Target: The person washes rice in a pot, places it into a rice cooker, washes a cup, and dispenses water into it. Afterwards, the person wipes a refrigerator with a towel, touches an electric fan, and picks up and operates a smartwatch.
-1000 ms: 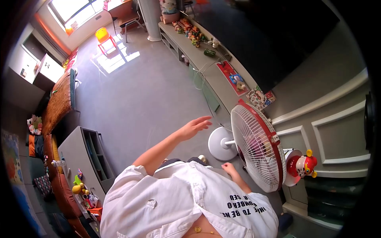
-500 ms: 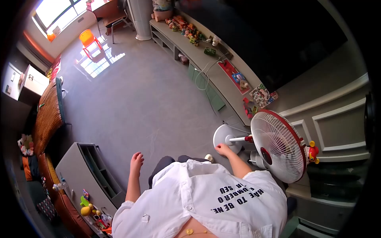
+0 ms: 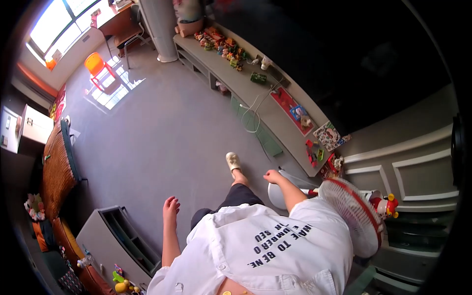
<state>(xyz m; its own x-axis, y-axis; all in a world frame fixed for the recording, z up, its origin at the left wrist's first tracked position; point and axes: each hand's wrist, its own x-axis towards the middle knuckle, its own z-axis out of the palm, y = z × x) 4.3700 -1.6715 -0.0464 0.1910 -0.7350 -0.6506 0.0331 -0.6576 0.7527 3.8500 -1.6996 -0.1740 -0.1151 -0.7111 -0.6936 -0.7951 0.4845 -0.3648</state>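
My left hand (image 3: 171,206) hangs in the air over the grey floor, its fingers loosely spread and holding nothing. Out in front of the white shirt (image 3: 236,236), my right hand (image 3: 271,177) has its fingers curled in, with nothing visible in them. It appears above or beside the round white base (image 3: 278,195) of a standing fan; no contact can be made out. The fan's red-rimmed head (image 3: 351,214) stands at the right, partly behind my sleeve. A foot in a pale clog (image 3: 233,162) is stretched forward on the floor.
A long low cabinet (image 3: 231,73) with toys and a looped white cable runs along the right. At the lower left stands a grey cabinet (image 3: 105,241), with a brown woven-covered piece (image 3: 58,167) beyond it. An orange chair (image 3: 94,64) is near the window.
One foot has come forward into view. The fan and its base now sit lower and more hidden by my right arm and shirt. The view has shifted, and both hands remain raised.
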